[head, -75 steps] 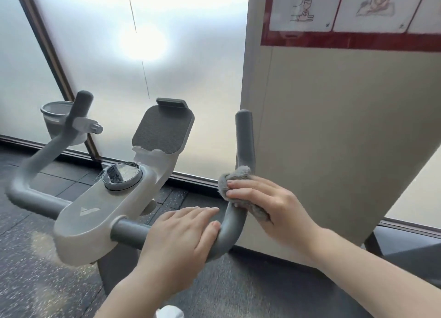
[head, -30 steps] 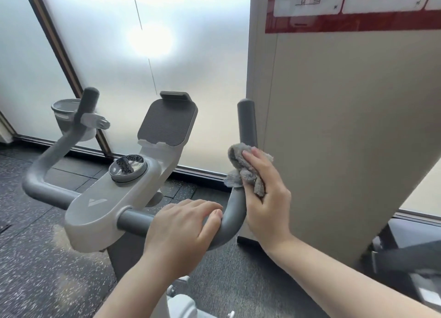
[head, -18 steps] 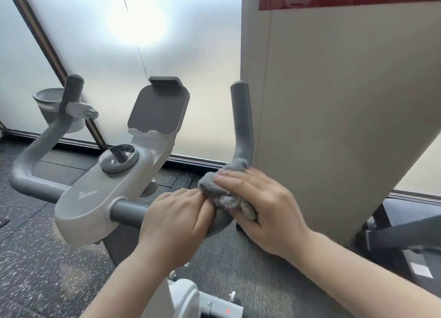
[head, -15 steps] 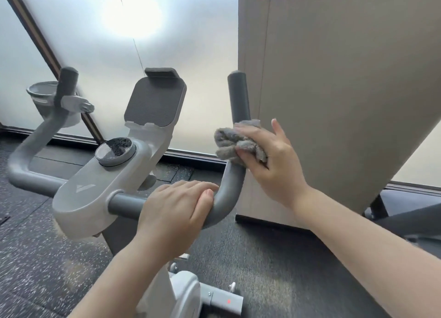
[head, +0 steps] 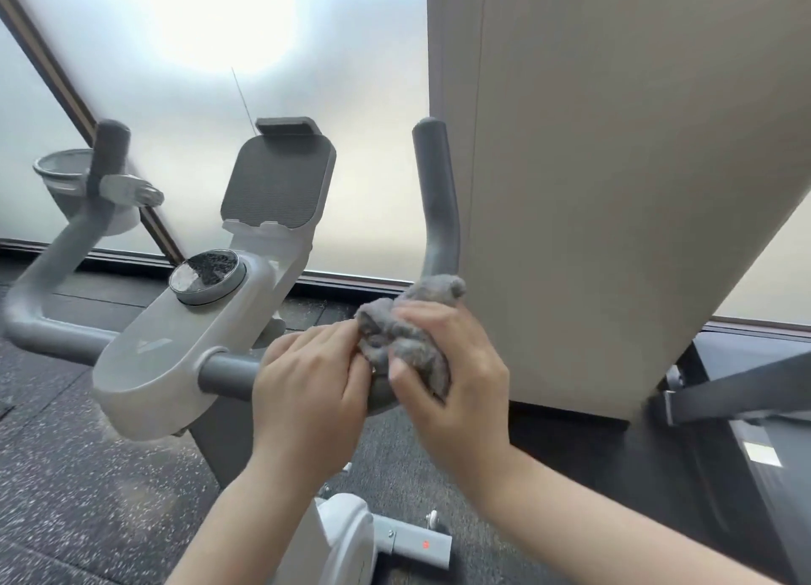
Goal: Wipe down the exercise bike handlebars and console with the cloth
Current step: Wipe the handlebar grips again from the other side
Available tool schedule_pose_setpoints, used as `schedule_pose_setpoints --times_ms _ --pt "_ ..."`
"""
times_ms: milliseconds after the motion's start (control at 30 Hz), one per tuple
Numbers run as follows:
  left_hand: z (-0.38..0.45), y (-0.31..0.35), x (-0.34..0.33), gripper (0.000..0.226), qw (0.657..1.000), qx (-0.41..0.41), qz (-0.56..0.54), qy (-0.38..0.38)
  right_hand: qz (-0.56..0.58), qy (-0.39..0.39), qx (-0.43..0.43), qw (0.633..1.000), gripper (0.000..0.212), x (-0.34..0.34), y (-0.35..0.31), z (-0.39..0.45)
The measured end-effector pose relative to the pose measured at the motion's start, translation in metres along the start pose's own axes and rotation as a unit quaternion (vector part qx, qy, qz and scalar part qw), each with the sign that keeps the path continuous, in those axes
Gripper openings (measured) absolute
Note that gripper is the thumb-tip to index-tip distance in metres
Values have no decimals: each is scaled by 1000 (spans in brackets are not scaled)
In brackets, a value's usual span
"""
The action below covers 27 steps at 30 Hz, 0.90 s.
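Observation:
The exercise bike's grey right handlebar (head: 434, 198) rises upright from a bend that both hands cover. My right hand (head: 452, 378) is wrapped around that bend with a crumpled grey cloth (head: 403, 334) pressed against the bar. My left hand (head: 307, 391) grips the horizontal part of the bar just left of the cloth, its fingertips touching it. The light grey console (head: 175, 347) with a round dial (head: 206, 275) and a tilted tablet holder (head: 276, 185) sits to the left. The left handlebar (head: 57, 259) curves up further left.
A beige pillar (head: 614, 189) stands close behind the right handlebar. Frosted glass (head: 219, 58) fills the background. A grey cup holder (head: 61, 180) hangs by the left handlebar. Dark speckled floor (head: 87, 496) lies below, with the bike's white base (head: 346, 536) and another machine (head: 746, 409) at right.
My right hand has slid the cloth down from the upright part of the right handlebar to its bend, beside my left hand. The left hand kept its grip.

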<state>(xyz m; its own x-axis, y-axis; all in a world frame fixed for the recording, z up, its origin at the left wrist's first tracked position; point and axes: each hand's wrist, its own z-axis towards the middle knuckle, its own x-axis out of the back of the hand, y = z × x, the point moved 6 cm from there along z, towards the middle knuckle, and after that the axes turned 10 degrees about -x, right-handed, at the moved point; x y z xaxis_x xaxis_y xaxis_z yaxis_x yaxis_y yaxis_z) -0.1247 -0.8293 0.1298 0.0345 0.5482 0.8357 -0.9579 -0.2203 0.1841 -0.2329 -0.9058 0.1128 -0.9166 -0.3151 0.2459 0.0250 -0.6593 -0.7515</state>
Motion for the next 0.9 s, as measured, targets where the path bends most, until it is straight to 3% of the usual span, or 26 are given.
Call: schedule_pose_setpoints --times_ms 33,133,167,200,267,333,433,533,567,633,733,800,900 --pt "-1 0 1 24 1000 2 -1 6 -8 1 50 999 28 -3 -5 -12" --pt "-4 1 2 19 1000 -13 2 -8 -101 -92 228 964 31 12 -6 11" --pt "-4 1 2 21 1000 -17 5 -13 -115 -108 224 962 31 18 -2 27" --pt "-4 0 2 27 1000 -14 8 -18 -94 -94 160 978 30 25 4 40" --pt "-4 2 2 36 1000 -11 15 -19 58 5 -70 996 32 26 23 40" --pt "-4 5 2 39 999 -15 26 -19 218 91 -239 942 35 2 20 1" --pt "-3 4 1 40 999 -16 34 -27 342 147 -355 858 30 -10 17 -15" --pt "-2 3 -1 43 999 -19 30 -34 409 60 -510 755 37 -4 53 40" --pt "-3 4 -1 44 999 -18 29 -36 437 17 -527 729 37 -3 55 57" --pt "-3 4 0 45 999 -13 28 -29 497 4 -534 684 41 -8 54 67" --pt "-1 4 -1 43 999 -13 35 -35 557 1 -557 616 46 -33 51 12" --pt "-1 4 -1 40 998 -15 38 -40 542 -24 -596 592 48 -39 47 -17" --pt "-1 3 -1 45 999 -17 24 -45 558 -20 -609 563 48 -30 54 7"
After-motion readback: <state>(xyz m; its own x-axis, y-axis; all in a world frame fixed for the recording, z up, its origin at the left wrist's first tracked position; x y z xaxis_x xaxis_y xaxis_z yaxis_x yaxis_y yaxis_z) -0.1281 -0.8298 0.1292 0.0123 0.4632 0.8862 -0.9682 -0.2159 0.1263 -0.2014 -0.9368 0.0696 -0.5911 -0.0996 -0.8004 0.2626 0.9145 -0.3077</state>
